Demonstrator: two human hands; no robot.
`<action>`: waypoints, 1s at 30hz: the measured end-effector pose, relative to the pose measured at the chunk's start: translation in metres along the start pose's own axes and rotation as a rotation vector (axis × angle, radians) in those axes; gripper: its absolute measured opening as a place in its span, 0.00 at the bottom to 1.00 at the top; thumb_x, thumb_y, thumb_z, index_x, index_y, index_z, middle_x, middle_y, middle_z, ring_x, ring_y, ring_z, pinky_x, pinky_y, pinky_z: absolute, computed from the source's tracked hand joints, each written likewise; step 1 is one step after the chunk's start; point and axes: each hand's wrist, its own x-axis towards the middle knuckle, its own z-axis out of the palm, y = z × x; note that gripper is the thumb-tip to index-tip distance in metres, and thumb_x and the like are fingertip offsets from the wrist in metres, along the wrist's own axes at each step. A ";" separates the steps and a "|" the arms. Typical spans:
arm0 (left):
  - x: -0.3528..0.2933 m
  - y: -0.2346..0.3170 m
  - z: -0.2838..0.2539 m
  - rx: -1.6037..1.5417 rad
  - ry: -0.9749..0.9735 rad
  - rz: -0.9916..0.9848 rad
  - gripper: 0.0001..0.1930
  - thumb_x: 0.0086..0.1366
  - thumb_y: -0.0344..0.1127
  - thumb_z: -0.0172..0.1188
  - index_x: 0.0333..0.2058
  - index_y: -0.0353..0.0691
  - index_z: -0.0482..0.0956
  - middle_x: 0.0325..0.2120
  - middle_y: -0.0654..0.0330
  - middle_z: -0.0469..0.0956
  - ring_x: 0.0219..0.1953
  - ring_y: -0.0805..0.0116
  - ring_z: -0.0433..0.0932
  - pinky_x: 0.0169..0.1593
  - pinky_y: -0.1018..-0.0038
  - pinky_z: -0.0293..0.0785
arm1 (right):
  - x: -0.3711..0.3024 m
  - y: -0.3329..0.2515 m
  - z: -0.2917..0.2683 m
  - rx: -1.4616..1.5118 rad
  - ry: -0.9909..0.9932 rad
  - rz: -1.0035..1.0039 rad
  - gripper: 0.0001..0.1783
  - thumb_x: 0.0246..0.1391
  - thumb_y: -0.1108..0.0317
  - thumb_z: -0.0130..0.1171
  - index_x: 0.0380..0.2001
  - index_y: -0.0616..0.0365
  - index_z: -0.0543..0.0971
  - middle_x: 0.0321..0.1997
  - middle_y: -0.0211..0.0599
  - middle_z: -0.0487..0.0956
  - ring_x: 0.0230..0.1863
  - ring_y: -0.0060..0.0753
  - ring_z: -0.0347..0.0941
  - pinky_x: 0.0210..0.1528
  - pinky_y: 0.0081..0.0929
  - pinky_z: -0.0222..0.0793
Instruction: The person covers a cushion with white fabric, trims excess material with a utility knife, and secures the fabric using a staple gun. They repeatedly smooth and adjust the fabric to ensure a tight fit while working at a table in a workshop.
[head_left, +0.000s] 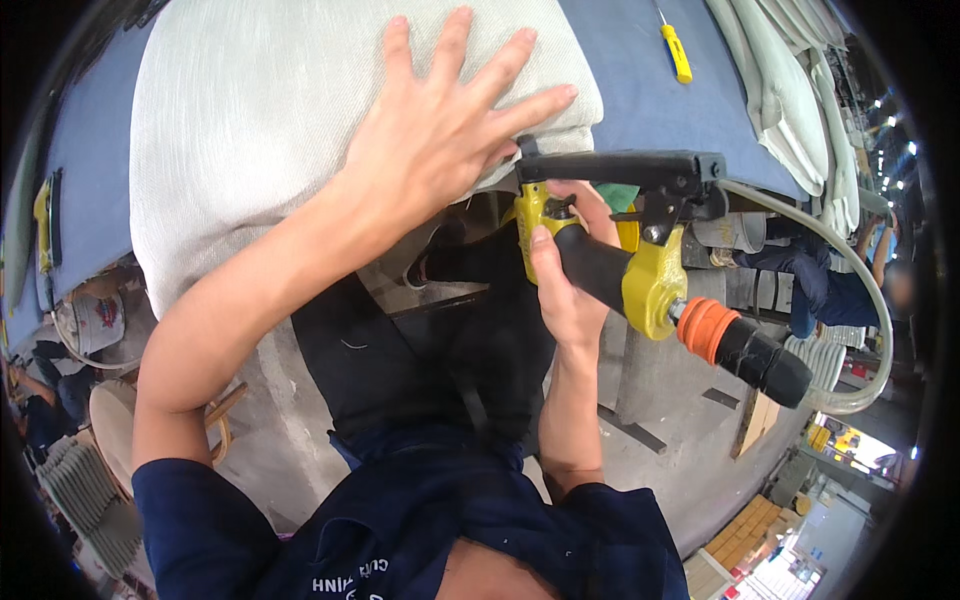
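Observation:
My left hand (pixel 440 130) lies flat with fingers spread on a pale grey fabric-covered cushion (pixel 260 110), pressing near its lower right edge. My right hand (pixel 565 275) grips the black handle of a yellow pneumatic staple gun (pixel 640 240), whose black nose sits against the cushion's edge just under my left fingers. An orange coupling (pixel 705 328) and a clear air hose (pixel 850 300) trail off the gun to the right.
The cushion rests on a blue-covered worktable (pixel 660 110). A yellow-handled tool (pixel 678 52) lies on it at the top right, beside stacked pale cushion pieces (pixel 800 90). Another person sits beyond the table at right (pixel 810 275). Concrete floor shows below.

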 end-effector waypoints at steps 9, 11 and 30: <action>-0.006 0.001 0.022 0.035 0.160 -0.021 0.38 0.70 0.52 0.64 0.76 0.77 0.60 0.78 0.60 0.56 0.75 0.40 0.59 0.65 0.26 0.65 | 0.005 -0.015 0.005 0.081 0.039 0.017 0.20 0.57 0.79 0.64 0.53 0.67 0.78 0.60 0.45 0.79 0.66 0.38 0.73 0.71 0.38 0.63; -0.007 0.000 0.022 0.033 0.140 -0.016 0.38 0.70 0.53 0.64 0.77 0.76 0.59 0.79 0.59 0.56 0.75 0.39 0.59 0.65 0.25 0.63 | 0.007 -0.019 0.003 0.055 0.007 0.045 0.19 0.57 0.79 0.64 0.53 0.67 0.79 0.60 0.44 0.79 0.66 0.38 0.73 0.71 0.38 0.62; 0.040 -0.088 0.047 0.087 0.175 -0.072 0.29 0.79 0.59 0.43 0.76 0.74 0.60 0.78 0.56 0.57 0.77 0.36 0.53 0.70 0.21 0.49 | -0.007 -0.022 -0.001 0.360 0.003 0.071 0.26 0.54 0.79 0.63 0.58 0.61 0.79 0.65 0.42 0.75 0.71 0.39 0.67 0.74 0.39 0.58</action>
